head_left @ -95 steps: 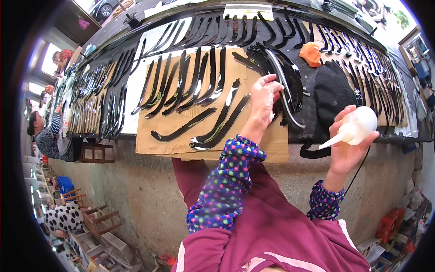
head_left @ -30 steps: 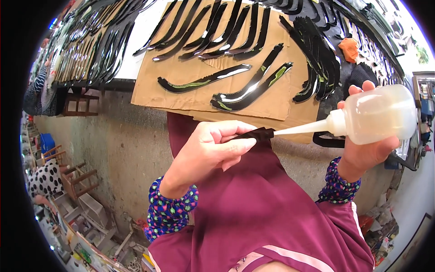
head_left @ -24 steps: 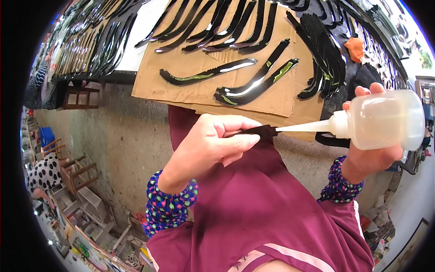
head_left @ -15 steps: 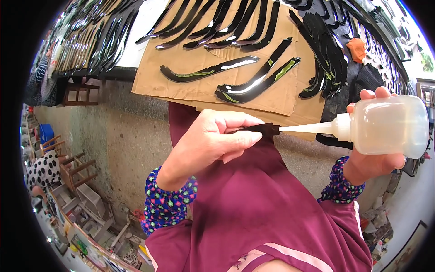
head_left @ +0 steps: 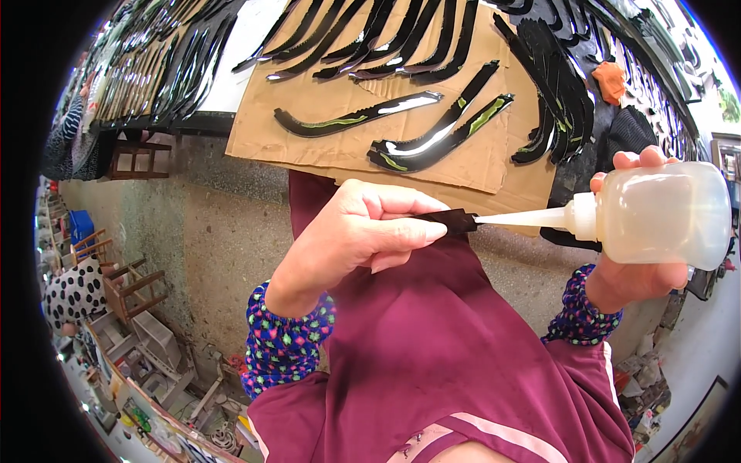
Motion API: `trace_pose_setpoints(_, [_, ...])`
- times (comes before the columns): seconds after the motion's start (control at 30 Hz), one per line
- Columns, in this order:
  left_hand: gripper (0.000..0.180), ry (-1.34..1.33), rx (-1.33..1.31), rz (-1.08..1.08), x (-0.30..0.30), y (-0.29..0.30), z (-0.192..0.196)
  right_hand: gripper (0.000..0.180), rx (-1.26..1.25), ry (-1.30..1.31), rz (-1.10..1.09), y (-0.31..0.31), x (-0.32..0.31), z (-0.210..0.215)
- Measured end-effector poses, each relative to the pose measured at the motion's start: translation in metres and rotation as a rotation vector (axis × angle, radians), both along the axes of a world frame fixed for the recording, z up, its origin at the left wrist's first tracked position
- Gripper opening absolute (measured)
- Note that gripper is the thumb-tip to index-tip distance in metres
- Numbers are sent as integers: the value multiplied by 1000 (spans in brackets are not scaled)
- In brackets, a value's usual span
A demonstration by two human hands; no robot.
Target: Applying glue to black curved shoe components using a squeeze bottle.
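In the head view, the left hand (head_left: 363,235) is curled shut, its thumb and forefinger pinching a small black strip (head_left: 457,222) whose dark end pokes out to the right of the fingertips. The right hand (head_left: 637,255) is wrapped around a translucent squeeze bottle (head_left: 664,216) lying on its side, the fingers closed over its far side and the thumb underneath. The bottle's long white nozzle (head_left: 525,219) points left and its tip touches the end of the black strip. Both hands are held over the person's maroon lap, just below the front edge of a cardboard sheet (head_left: 324,100) that lies on the tabletop (head_left: 239,38). On the cardboard, above the strip, lie several curved black pieces (head_left: 432,143) with glossy wet streaks. To the right of the cardboard sits a pile of more black pieces (head_left: 556,85), and beyond it an orange cloth (head_left: 611,79). Left of the cardboard, further rows of dark curved pieces cover the tabletop.
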State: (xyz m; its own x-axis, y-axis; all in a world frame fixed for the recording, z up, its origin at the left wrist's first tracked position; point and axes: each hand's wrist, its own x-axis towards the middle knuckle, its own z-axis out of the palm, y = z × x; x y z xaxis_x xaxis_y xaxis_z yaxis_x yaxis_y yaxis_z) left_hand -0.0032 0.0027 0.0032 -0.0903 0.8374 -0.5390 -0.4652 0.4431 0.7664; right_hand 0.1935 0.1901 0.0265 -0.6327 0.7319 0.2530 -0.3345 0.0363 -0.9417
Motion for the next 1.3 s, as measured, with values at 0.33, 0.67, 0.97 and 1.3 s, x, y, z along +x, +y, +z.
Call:
trace_pose_setpoints(0.33, [27, -19, 9, 0, 0, -1, 1, 100, -15, 318, 433, 11, -9, -5])
trace_pose_setpoints(0.67, [24, -41, 0, 3, -2, -3, 0, 101, -10, 332, 502, 14, -13, -11])
trace_pose_setpoints(0.97, [24, -101, 17, -22, -2, -1, 3, 101, -26, -8, 27, 2, -8, -3])
trace_pose_setpoints(1.3, [24, -106, -1, -5, -2, 2, 3, 100, -54, 303, 458, 11, -10, -7])
